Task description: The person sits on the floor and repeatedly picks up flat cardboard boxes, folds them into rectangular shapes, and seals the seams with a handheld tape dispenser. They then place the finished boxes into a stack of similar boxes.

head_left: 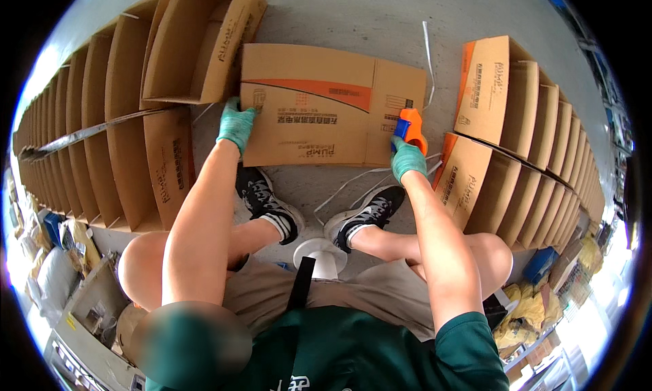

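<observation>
Head camera view: a printed cardboard carton [305, 133] lies ahead of the person's feet, between two groups of open boxes. The gloved left hand [236, 125] holds the carton's left edge, thumb over the face; the fingertips are hidden. The gloved right hand [408, 159] is closed around an orange-and-blue hand tool [416, 129], apparently a tape dispenser, at the carton's right end.

Possible faults:
1. Skew. With one hand on the left edge and the other occupied by the tool, the carton may turn if the tool pushes sideways.
2. Drop. Smooth gloves or a loose grip could let the tool slip onto the carton.
3. Collision. The tilted open box [197, 44] stands close to the carton's upper left corner; lifting or swinging the carton could knock it into the left boxes [95, 85].
4. Snagging. A loose white strip [427, 41] lies beside the carton, and others run near the right shoe [370, 211]; these could catch on cardboard or a foot.

Surface: bare grey floor [339, 17]; no desk is in use. A white stool [324, 255] shows between the person's legs. Right boxes [523, 112] extend in two curved rows. Yellow bags [526, 313] lie behind them, toward the lower right; bright light washes out the room's edges.
</observation>
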Action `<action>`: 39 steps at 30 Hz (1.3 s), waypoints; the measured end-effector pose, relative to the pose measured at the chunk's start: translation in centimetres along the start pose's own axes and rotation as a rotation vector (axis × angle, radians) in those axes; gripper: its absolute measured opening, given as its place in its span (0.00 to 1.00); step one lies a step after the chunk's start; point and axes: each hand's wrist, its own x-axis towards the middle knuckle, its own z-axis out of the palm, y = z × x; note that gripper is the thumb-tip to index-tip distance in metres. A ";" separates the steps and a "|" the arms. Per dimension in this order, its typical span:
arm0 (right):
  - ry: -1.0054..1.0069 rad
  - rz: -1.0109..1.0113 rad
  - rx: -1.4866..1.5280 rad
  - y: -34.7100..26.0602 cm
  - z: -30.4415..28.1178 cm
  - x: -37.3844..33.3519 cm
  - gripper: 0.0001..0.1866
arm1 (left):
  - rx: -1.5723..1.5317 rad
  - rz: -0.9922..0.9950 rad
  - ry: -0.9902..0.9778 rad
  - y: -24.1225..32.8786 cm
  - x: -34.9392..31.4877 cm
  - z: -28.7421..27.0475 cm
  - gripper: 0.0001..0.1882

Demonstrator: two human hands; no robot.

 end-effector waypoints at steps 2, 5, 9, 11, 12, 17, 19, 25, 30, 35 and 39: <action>0.138 0.042 0.173 -0.1 -0.5 -0.5 0.17 | -0.013 0.063 0.032 1.7 -0.3 -1.2 0.21; 0.278 0.090 0.351 2.8 1.1 1.4 0.16 | -0.142 0.182 0.068 5.4 -1.7 -2.8 0.21; 0.287 0.138 0.394 2.9 2.0 2.0 0.18 | -0.124 0.296 0.157 6.5 -5.0 -4.1 0.23; 0.223 0.154 0.473 0.9 0.6 0.6 0.18 | -0.179 0.263 0.312 5.0 -6.2 -5.5 0.25; 0.215 0.170 0.537 1.3 1.1 0.6 0.20 | -0.309 0.258 0.287 3.8 -6.4 -6.9 0.26; 0.038 0.279 0.554 9.8 9.2 6.9 0.28 | -0.319 0.270 0.179 1.4 -7.9 -7.1 0.25; 0.111 0.435 0.581 9.4 9.2 6.3 0.29 | -0.291 0.241 0.161 1.7 -7.8 -6.4 0.25; 0.787 -0.376 0.073 -2.7 -16.2 -8.7 0.28 | -0.246 0.105 0.276 -3.2 -8.2 -10.5 0.25; 0.702 -0.638 -0.452 -3.7 -14.3 -10.6 0.45 | -0.329 0.315 0.237 1.1 -11.4 -9.0 0.33; 0.723 -0.721 -0.434 -3.5 -12.8 -12.4 0.45 | -0.259 0.545 0.226 7.7 -15.8 -10.2 0.30; 0.679 -0.901 -0.469 -3.5 -12.7 -14.0 0.46 | 0.147 0.270 0.277 6.1 -13.9 -13.1 0.19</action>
